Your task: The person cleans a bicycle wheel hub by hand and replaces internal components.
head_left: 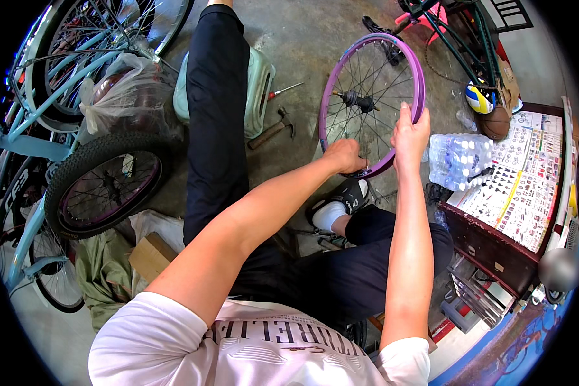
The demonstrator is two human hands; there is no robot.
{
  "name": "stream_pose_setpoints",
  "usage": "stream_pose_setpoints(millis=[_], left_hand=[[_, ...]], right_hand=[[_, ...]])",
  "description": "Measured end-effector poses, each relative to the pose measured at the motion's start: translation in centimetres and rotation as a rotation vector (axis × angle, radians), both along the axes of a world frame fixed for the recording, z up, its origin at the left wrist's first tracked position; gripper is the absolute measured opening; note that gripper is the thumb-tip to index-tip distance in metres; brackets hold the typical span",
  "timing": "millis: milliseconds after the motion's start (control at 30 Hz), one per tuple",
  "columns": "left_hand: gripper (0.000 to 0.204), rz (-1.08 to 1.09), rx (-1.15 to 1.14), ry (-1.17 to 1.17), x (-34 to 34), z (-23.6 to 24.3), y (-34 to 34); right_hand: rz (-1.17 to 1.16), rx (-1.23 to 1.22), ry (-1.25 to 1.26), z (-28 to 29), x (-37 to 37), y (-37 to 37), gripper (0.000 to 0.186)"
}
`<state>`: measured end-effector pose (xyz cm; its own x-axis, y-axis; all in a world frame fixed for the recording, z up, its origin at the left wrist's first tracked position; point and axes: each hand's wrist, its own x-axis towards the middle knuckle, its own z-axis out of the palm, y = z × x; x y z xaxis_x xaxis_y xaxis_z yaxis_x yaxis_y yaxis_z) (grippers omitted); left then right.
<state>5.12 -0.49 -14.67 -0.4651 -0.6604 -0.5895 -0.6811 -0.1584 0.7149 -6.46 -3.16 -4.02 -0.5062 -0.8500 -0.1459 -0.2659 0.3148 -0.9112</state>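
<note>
Head view: both hands (345, 156) (410, 136) grip purple rim (420, 77) beside bottled-water pack (458, 161).

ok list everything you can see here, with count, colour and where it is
wheel rim: 1, purple, bare spokes, upright on floor ahead
hammer: 1, wooden handle, floor centre
screwdriver: 1, red handle, floor above hammer
plastic container: 1, pale green, beside outstretched leg
tyred wheel: 1, black tyre, left
bicycle: 1, light blue, far left
plastic bag: 1, clear, upper left
water bottle pack: 1, clear, right
balls: 2, one yellow-blue-white, one brown, upper right
cabinet: 1, dark red, right
cardboard box: 1, brown, lower left
left hand: grip at rim bottom
right hand: grip on rim's right side
</note>
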Motion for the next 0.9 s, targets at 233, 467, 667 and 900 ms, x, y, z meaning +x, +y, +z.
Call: stream_pose_setpoints(millis=[233,467,667,900], left_hand=[[0.052,0.121,0.01,-0.022,0.2,1.1,0.8],[0.049,0.222,0.085,-0.108,0.6,2.8,1.3],[0.043,0.196,0.075,-0.063,0.0,0.9,1.5],[0.033,0.445,0.635,0.435,0.5,-2.9,1.8]], right_hand=[[0.051,-0.073,0.123,-1.8,-1.2,-0.2,0.02],[-0.051,-0.006,-0.035,-0.2,-0.1,1.1,0.019],[-0.025,-0.019,-0.042,0.0,-0.1,1.2,0.018],[-0.074,0.026,-0.052,-0.1,-1.0,1.6,0.018]])
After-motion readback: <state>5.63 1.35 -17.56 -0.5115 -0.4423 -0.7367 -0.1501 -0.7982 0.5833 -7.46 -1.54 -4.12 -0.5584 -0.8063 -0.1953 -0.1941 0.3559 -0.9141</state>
